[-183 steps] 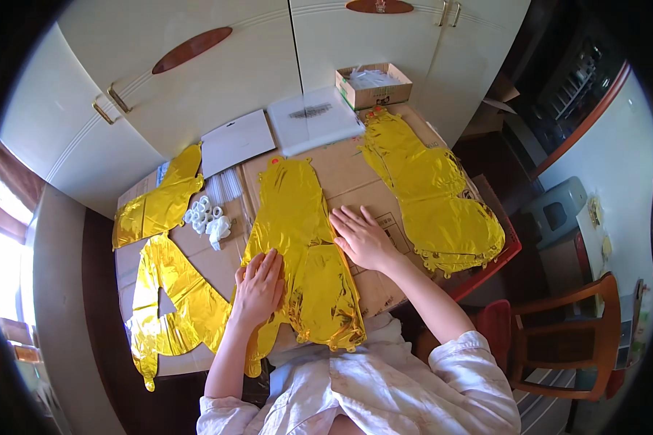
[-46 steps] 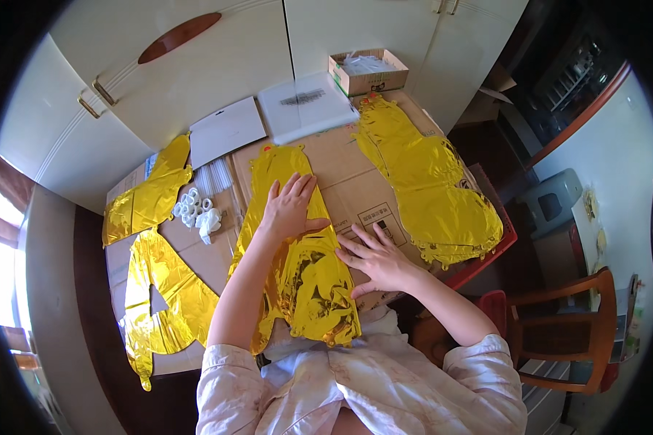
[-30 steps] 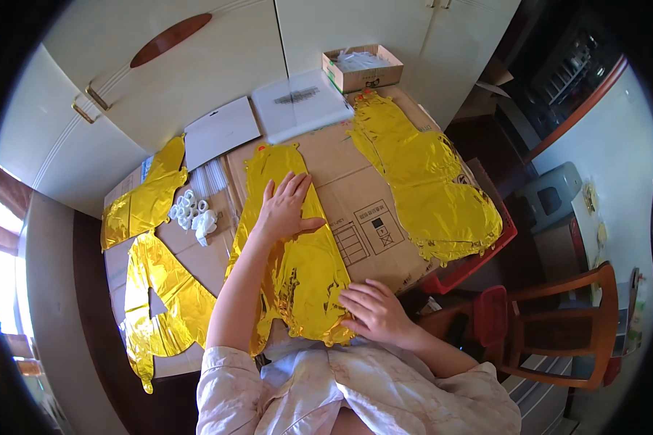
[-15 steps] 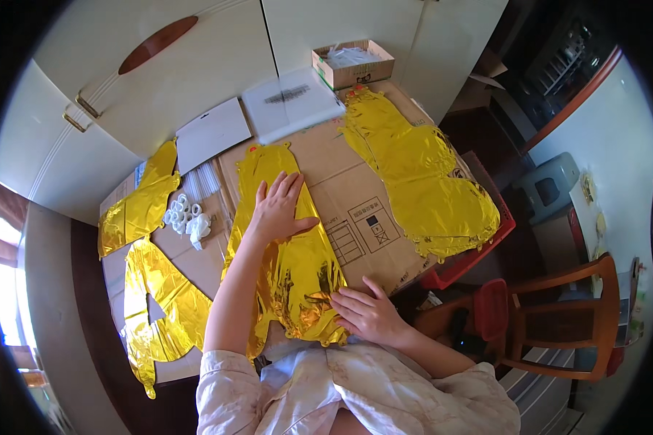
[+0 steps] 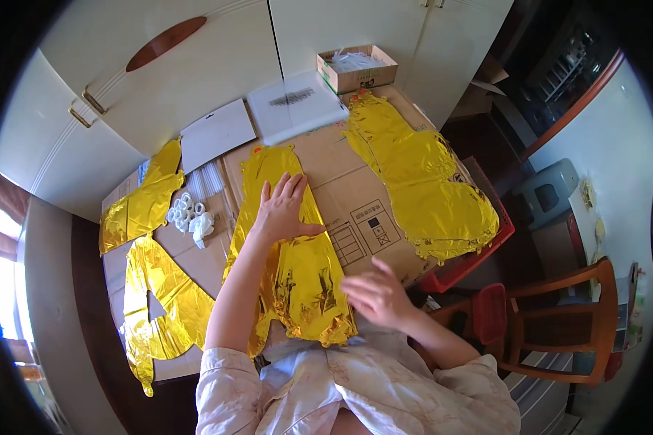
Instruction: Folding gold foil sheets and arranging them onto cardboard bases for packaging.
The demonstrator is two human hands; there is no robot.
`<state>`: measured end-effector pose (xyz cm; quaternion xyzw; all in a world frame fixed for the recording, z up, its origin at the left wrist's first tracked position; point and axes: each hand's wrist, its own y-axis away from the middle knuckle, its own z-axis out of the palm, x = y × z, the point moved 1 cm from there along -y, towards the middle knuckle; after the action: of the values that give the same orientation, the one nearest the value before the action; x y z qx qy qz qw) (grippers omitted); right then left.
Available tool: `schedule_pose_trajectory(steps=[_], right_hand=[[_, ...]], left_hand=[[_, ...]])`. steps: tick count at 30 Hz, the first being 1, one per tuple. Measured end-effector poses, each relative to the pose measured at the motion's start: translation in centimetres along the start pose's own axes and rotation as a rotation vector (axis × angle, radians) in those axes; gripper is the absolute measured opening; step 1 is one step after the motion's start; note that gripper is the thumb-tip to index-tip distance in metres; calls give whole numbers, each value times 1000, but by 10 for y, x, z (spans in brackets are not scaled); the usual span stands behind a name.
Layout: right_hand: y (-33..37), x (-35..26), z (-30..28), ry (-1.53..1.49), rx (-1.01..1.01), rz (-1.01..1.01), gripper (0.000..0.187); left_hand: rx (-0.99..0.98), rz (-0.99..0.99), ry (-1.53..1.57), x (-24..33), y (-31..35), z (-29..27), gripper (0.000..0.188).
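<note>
A flat gold foil balloon (image 5: 308, 279) lies lengthwise in front of me on brown cardboard. My left hand (image 5: 279, 214) rests palm down on its upper half, fingers stretched and thumb out to the right. Just off the balloon's lower right edge is my right hand (image 5: 379, 293), smeared a little by motion; its fingers look apart and nothing shows in them. To the right lies a stack of flat gold foil balloons (image 5: 442, 196). On the left are a folded gold foil piece (image 5: 145, 199) and another gold foil balloon (image 5: 170, 312) with a gap in its middle.
White ribbon rolls (image 5: 186, 210) sit left of the middle balloon, near a bundle of clear straws (image 5: 207, 180). Along the back are a white card (image 5: 218, 134), a translucent white pack (image 5: 294, 112) and a carton (image 5: 366, 80) of clear straws. A red crate (image 5: 471, 262) and wooden chair (image 5: 559, 315) stand right.
My right hand has come off the balloon's lower right part and moved slightly up and right. The left hand stays pressed on the balloon.
</note>
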<state>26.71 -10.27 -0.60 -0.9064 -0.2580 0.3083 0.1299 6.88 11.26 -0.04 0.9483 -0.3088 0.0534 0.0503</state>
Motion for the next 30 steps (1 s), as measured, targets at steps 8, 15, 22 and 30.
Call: schedule_pose_trajectory(steps=[8, 15, 22, 30], right_hand=[[-52, 45, -3, 281, -108, -134, 31], [-55, 50, -4, 306, -176, -176, 30], [-48, 48, -14, 284, -239, -276, 26], [-44, 44, -26, 212, -343, -417, 25]], left_hand=[[-3, -14, -3, 0, 2, -2, 123], [3, -9, 6, -1, 1, 1, 124], [-10, -13, -5, 1, 1, 0, 125], [-10, -14, -20, -1, 0, 2, 124]])
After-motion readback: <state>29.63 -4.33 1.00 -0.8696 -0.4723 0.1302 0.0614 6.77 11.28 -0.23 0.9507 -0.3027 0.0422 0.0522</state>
